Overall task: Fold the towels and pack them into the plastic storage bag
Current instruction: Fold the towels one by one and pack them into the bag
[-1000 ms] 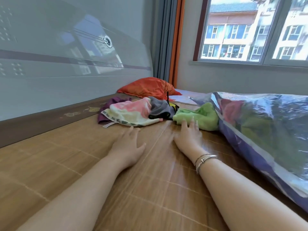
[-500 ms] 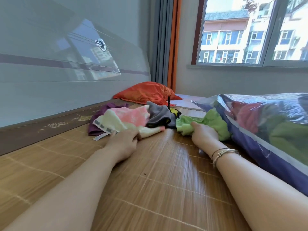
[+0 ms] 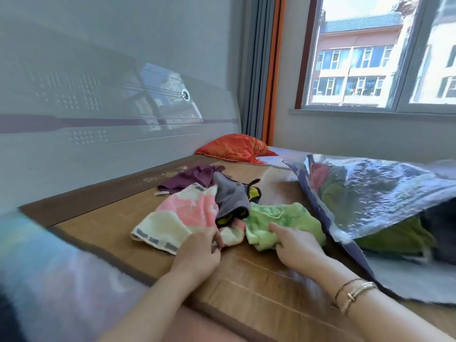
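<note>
A pile of loose towels lies on the bamboo mat (image 3: 246,287). My left hand (image 3: 198,253) grips the near edge of the pink and cream towel (image 3: 177,218). My right hand (image 3: 294,245) grips the crumpled green towel (image 3: 283,218). A grey towel with yellow trim (image 3: 230,196) lies over both, and a purple towel (image 3: 192,177) sits behind. The clear plastic storage bag (image 3: 385,191) lies at the right, with folded red, green and dark towels inside.
An orange pillow (image 3: 234,147) rests at the far end of the mat by the curtain. A glossy grey headboard (image 3: 98,134) runs along the left. A window fills the upper right. A blurred blanket (image 3: 49,280) lies at the near left.
Both hands reached forward from lying flat on the mat and took hold of towels, the left on the pink and cream one, the right on the green one. The view tilted down.
</note>
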`<action>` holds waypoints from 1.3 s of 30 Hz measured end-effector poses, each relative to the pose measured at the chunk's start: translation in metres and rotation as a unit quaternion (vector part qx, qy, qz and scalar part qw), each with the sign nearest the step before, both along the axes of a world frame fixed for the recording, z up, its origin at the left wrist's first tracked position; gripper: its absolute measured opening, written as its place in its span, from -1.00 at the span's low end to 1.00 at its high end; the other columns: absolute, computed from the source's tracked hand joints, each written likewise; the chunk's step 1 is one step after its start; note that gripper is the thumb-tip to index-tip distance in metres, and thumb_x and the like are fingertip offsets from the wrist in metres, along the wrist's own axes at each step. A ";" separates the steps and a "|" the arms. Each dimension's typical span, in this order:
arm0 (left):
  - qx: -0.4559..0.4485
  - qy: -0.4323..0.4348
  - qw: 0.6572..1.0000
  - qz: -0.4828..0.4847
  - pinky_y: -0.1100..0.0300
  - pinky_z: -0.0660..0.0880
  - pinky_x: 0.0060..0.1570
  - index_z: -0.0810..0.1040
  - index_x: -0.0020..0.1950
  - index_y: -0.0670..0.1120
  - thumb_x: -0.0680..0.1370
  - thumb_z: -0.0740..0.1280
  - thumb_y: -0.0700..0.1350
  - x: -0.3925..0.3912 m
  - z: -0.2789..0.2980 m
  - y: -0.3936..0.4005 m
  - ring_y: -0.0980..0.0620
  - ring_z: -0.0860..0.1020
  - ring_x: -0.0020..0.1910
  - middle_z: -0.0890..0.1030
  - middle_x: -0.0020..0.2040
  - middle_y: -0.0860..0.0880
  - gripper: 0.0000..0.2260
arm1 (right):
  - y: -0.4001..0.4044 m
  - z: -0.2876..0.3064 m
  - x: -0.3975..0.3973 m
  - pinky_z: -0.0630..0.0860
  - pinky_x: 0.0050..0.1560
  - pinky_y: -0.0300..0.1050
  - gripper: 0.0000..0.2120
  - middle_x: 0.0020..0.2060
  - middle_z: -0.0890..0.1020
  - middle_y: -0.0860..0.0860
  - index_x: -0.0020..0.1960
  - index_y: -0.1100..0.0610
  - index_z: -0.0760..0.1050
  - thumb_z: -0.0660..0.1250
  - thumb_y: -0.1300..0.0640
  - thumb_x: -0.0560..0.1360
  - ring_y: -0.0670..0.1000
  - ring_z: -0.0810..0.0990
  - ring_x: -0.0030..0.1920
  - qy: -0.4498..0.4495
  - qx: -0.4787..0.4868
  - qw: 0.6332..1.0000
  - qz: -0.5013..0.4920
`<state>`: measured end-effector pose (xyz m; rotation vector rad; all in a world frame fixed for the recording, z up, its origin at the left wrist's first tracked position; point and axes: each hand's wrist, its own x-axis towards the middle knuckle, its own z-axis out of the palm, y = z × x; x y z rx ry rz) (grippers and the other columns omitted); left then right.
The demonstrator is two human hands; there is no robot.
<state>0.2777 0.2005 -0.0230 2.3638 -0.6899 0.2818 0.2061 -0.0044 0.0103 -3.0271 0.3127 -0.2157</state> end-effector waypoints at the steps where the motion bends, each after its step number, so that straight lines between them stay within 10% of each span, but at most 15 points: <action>1: 0.009 0.000 1.000 0.004 0.24 0.31 -0.18 0.46 -0.12 0.05 0.47 0.26 -0.20 -0.018 0.001 0.006 0.12 0.49 -0.11 0.57 -0.08 0.06 -0.87 | 0.006 0.000 -0.025 0.38 0.29 -0.02 -0.48 0.37 0.46 0.01 0.50 -0.13 0.14 0.09 0.12 0.57 0.11 0.47 0.30 -0.001 -0.012 1.000 0.017; 6: 0.077 0.020 0.996 -0.041 0.11 0.41 0.12 0.45 0.09 0.01 0.43 0.31 -0.17 -0.088 0.006 0.023 -0.05 0.48 0.16 0.49 0.13 -0.03 -0.75 | 0.011 0.003 -0.137 0.35 0.16 -0.08 -0.59 0.23 0.57 -0.04 0.39 -0.15 0.24 0.09 0.11 0.57 0.09 0.55 0.16 -0.015 -0.080 0.995 0.056; 10: 0.176 -0.018 0.984 -0.021 -0.06 0.23 0.39 0.18 0.48 0.08 0.44 0.38 0.07 -0.137 0.010 0.009 -0.10 0.17 0.50 0.03 0.56 -0.01 -0.34 | -0.003 0.005 -0.191 0.38 0.14 -0.05 -0.62 0.20 0.59 -0.03 0.37 -0.13 0.26 0.05 0.10 0.58 0.10 0.57 0.12 -0.041 -0.071 0.996 0.045; 15: 0.128 -0.040 0.975 -0.176 -0.08 -0.02 0.50 -0.05 0.52 0.24 0.25 0.48 0.31 -0.194 0.035 -0.022 0.07 -0.08 0.55 -0.07 0.57 0.16 0.00 | -0.020 0.015 -0.236 0.36 0.14 0.00 -0.64 0.11 0.60 -0.04 0.31 -0.16 0.26 0.03 0.14 0.57 0.11 0.56 0.03 -0.102 -0.060 0.990 0.073; 18: 0.067 -0.010 0.973 -0.221 -0.08 0.12 0.47 0.24 0.42 0.27 0.17 0.44 0.41 -0.218 0.059 -0.056 0.06 0.17 0.50 0.25 0.49 0.13 -0.13 | -0.028 0.039 -0.254 0.37 0.09 0.03 -0.75 -0.01 0.55 -0.09 0.16 -0.16 0.27 0.03 0.13 0.56 0.12 0.54 -0.06 -0.160 -0.041 0.981 0.100; 21: -0.036 0.026 0.970 -0.237 -0.13 0.49 0.10 0.52 0.08 0.15 0.26 0.43 0.32 -0.231 0.081 -0.089 0.04 0.59 0.05 0.63 0.00 0.09 -0.53 | -0.041 0.066 -0.270 0.41 0.01 0.02 -0.77 -0.02 0.56 -0.07 0.16 -0.11 0.31 0.10 0.14 0.56 0.11 0.54 -0.07 -0.213 0.000 0.971 0.108; 25: -0.175 0.087 0.941 -0.277 0.06 0.52 0.06 0.60 -0.01 -0.03 0.45 0.43 -0.19 -0.246 0.104 -0.124 0.00 0.62 -0.02 0.67 -0.06 -0.02 -0.85 | -0.075 0.089 -0.292 0.58 -0.09 0.00 -0.69 -0.12 0.60 -0.09 0.16 -0.16 0.30 0.32 -0.01 0.47 -0.01 0.61 -0.12 -0.148 0.187 0.969 0.061; 30: -0.192 0.094 0.930 -0.300 0.33 0.49 -0.05 0.62 0.07 -0.15 0.47 0.42 -0.25 -0.251 0.108 -0.176 0.11 0.59 -0.05 0.67 -0.03 -0.05 -0.82 | -0.136 0.078 -0.287 0.57 0.06 0.02 -0.68 -0.04 0.63 -0.08 0.14 -0.06 0.47 0.35 0.14 0.40 -0.06 0.59 0.02 -0.105 0.219 0.970 0.014; 35: -0.005 -0.047 0.980 -0.193 -0.08 0.24 0.37 0.55 0.13 0.11 0.35 0.36 0.29 -0.208 0.108 -0.224 -0.09 0.19 0.44 0.34 0.43 -0.03 -0.56 | -0.180 0.073 -0.244 0.52 -0.12 0.06 -0.71 -0.08 0.51 -0.02 0.04 -0.05 0.36 0.22 0.27 0.41 0.10 0.52 -0.01 -0.198 0.011 0.976 -0.087; 39: 0.102 -0.106 0.981 -0.128 -0.23 -0.09 0.46 0.47 0.25 0.19 0.48 0.34 0.20 -0.170 0.104 -0.240 -0.16 -0.17 0.52 -0.16 0.57 0.08 -0.64 | -0.208 0.060 -0.197 0.51 -0.08 0.05 -0.69 0.02 0.52 0.00 0.11 -0.01 0.35 0.19 0.20 0.39 0.13 0.53 0.06 -0.096 0.000 0.990 -0.101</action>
